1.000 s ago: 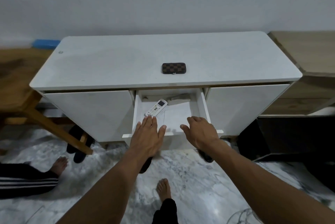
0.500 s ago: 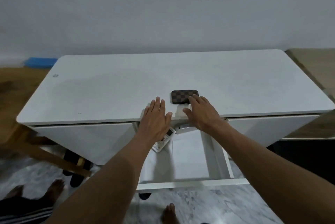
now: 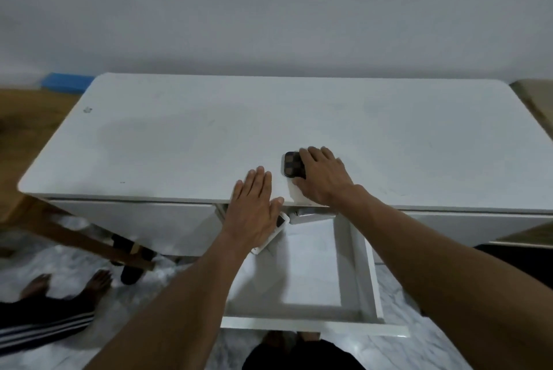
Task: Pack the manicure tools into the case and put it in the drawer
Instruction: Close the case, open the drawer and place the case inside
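The closed manicure case (image 3: 291, 164), brown with a checker pattern, lies on the white cabinet top (image 3: 179, 145) near its front edge. My right hand (image 3: 324, 179) covers the case's right part, with fingers curled over its far side and the thumb at its near side. My left hand (image 3: 254, 205) lies flat with fingers apart at the cabinet's front edge, left of the case, and holds nothing. Below both hands the middle drawer (image 3: 314, 323) stands pulled far out.
In the drawer's back left a white remote (image 3: 269, 242) lies partly under my left wrist, with a grey object (image 3: 311, 215) beside it. Another person's feet (image 3: 95, 283) and a wooden table leg (image 3: 74, 238) are at the left. A wooden unit (image 3: 535, 100) adjoins the cabinet's right end.
Both hands rose from the drawer's front rim to the cabinet top. My right hand went from touching the case's near corner to covering and gripping it. The view moved closer.
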{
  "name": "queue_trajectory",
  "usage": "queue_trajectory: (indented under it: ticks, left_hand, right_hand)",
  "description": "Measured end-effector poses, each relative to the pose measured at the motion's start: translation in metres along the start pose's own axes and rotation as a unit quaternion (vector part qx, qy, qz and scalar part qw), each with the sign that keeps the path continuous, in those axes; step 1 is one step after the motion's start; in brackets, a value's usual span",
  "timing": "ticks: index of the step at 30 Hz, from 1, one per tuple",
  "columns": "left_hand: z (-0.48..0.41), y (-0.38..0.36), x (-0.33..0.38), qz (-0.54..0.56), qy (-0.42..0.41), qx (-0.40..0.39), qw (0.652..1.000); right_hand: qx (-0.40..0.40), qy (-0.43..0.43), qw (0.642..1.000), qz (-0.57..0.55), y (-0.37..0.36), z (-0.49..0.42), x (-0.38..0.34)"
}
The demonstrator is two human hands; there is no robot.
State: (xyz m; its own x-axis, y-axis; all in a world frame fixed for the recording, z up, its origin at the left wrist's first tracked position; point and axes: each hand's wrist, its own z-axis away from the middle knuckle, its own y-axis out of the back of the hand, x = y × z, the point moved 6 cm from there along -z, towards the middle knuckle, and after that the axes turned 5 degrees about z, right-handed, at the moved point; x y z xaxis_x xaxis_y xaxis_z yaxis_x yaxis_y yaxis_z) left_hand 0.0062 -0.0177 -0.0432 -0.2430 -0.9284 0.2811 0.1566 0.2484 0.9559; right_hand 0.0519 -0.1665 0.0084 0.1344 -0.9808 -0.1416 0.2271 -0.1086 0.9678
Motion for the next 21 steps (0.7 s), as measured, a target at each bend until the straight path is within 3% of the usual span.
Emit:
queue_trajectory:
  ticks: [21]
  left_hand:
    - [0.026, 0.003, -0.004, -0.008, -0.043, -0.032, 0.999]
  right_hand:
    - [-0.046, -0.074, 0.996, -0.035, -0.01, 0.064, -0.001]
